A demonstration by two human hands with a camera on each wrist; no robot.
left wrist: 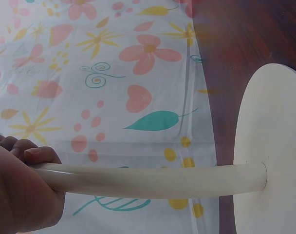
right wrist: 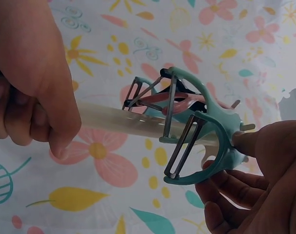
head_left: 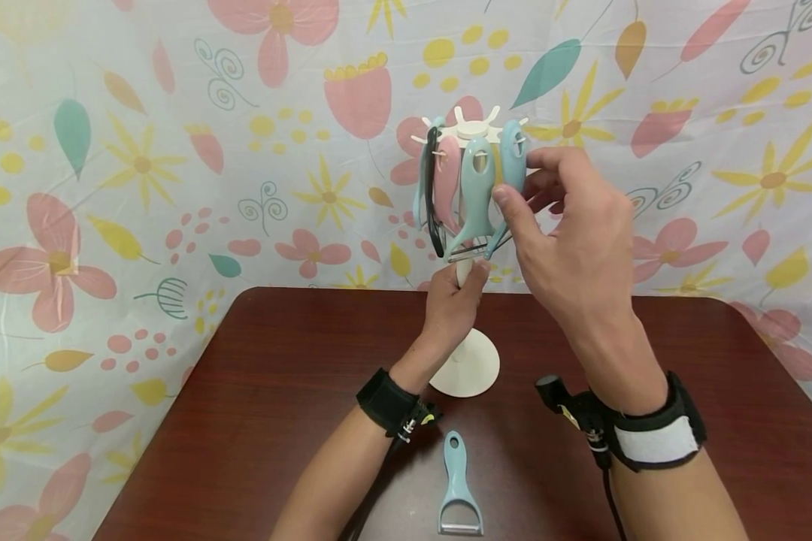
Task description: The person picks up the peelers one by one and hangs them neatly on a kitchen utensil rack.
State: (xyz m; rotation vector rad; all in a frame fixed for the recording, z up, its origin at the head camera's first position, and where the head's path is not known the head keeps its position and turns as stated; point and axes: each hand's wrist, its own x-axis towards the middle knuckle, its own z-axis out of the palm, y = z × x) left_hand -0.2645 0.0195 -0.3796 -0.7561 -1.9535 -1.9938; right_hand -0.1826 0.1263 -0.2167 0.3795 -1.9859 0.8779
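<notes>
A white hanging stand has a spoked top [head_left: 472, 130], a pole [left wrist: 138, 181] and a round base [head_left: 474, 372]. My left hand [head_left: 449, 308] grips the pole just below the hanging tools. Several peelers hang from the spokes, among them a mint green peeler [head_left: 477, 199], a pink peeler [head_left: 448, 176] and a black-handled one [head_left: 431, 199]. On the right side of the stand, my right hand [head_left: 575, 225] pinches the handle of a blue peeler [head_left: 513, 154] between thumb and fingers. Its metal blade [right wrist: 183, 148] faces the left hand in the right wrist view.
Another blue peeler [head_left: 456, 473] lies on the dark brown table [head_left: 298, 376], near its front and below the stand's base. Behind the table hangs a white cloth [head_left: 176, 188] with printed flowers. Black camera straps [head_left: 389, 402] circle both wrists, with cables trailing down.
</notes>
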